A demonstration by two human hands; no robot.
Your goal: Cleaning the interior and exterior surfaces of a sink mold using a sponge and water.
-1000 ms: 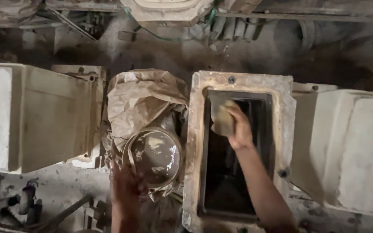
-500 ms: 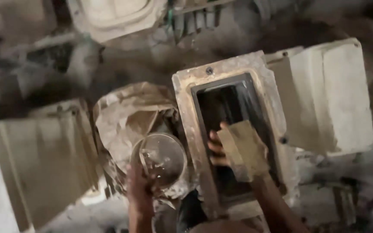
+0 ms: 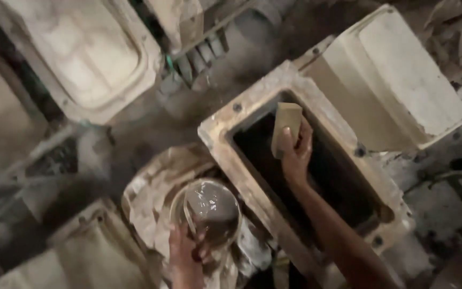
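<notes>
While the head camera looks straight down, the biggest shapes are pale plaster mould pieces: one shallow, tub-like mould half (image 3: 89, 53) at upper left, and a blocky mould section (image 3: 397, 80) at upper right, tilted against the corner of the open mould. Between them lies a grimy, dust-coated floor (image 3: 140, 134) strewn with dark clutter that is too blurred to tell apart.

Centre right sits the open rectangular mould (image 3: 225, 128), a thick, stained rim with bolt holes around a deep, dark cavity, set at a slant. The right arm stretches up from the bottom edge and reaches into this cavity, forearm straight, wrist slightly bent. The right hand (image 3: 295, 155) presses a tan sponge block (image 3: 285, 126) against the inner wall near the far corner; its fingers (image 3: 306, 136) are wrapped over the block's lower end, clamped on it.

Just left of the mould, crumpled brown sacking (image 3: 151, 198) cradles a round bowl (image 3: 209, 211) holding murky, glistening liquid. The left hand (image 3: 185, 251) rises from the bottom edge, its fingers curled over the bowl's near rim, gripping it, the thumb side toward the liquid.
</notes>
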